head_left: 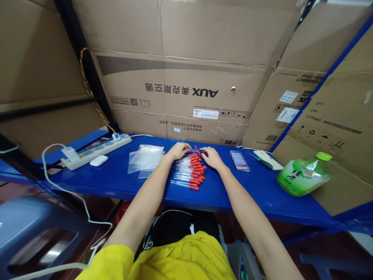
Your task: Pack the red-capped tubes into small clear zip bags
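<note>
Several clear droppers with red rubber bulbs point(196, 171) lie in a pile on the blue shelf top, bulbs toward the right. Just beyond the pile, my left hand point(180, 151) is closed with its fingertips on one end of a clear dropper tube point(193, 151). Curled in from the other side, my right hand point(212, 157) has thumb and finger at the red end of that dropper. Small red bulbs show between the hands, partly hidden by the fingertips. Clear plastic bags point(145, 158) lie flat left of my left forearm.
A white power strip point(97, 151) and a white earbud case point(98, 160) are on the left. To the right lie a phone point(239, 161), a green-handled tool point(264, 162) and a green tea bottle point(303, 175). Cardboard panels point(180, 77) stand behind the blue shelf point(116, 182).
</note>
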The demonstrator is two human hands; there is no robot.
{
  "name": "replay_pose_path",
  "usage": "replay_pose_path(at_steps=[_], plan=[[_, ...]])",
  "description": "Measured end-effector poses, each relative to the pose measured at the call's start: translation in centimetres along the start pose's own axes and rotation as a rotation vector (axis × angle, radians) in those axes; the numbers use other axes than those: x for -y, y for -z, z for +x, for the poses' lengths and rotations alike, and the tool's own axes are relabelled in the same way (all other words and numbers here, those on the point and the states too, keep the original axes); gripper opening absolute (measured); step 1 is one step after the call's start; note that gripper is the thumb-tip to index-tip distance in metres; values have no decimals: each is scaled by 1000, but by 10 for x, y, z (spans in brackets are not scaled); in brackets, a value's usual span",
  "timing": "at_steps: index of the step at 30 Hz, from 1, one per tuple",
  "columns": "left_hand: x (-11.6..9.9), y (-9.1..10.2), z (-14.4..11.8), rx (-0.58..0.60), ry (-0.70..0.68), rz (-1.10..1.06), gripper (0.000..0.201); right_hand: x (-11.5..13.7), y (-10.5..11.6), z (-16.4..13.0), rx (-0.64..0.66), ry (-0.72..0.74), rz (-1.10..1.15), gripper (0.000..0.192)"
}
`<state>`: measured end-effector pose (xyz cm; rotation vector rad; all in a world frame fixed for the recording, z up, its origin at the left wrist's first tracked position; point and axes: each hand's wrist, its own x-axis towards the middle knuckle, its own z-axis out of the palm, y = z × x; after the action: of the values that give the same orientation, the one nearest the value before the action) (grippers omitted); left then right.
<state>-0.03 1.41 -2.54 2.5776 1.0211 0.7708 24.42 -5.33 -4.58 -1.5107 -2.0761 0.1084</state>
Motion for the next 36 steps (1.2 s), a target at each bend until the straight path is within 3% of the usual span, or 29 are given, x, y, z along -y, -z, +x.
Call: replay_pose_path(at_steps=[4, 11, 16, 27, 33, 36], plan=[[-2, -8, 1, -66, 5, 89, 25, -9, -2, 2, -15, -28, 15, 40], [-13, -6, 0, 73, 152, 194, 24, -14, -2, 1, -12, -93, -83, 34], [-12, -7, 2, 115, 93, 130, 25, -13, 0, 1, -1, -100, -105, 14], [-6, -11, 7, 125, 11, 156, 30, -5, 8, -1, -50, -97, -23, 16], [-11, -9, 5, 100, 58, 156, 23, -2, 9, -1, -110, -89, 34, 15], [-16, -8, 3, 77, 87, 81, 28, 1, 9, -1, -151, -80, 100, 14]])
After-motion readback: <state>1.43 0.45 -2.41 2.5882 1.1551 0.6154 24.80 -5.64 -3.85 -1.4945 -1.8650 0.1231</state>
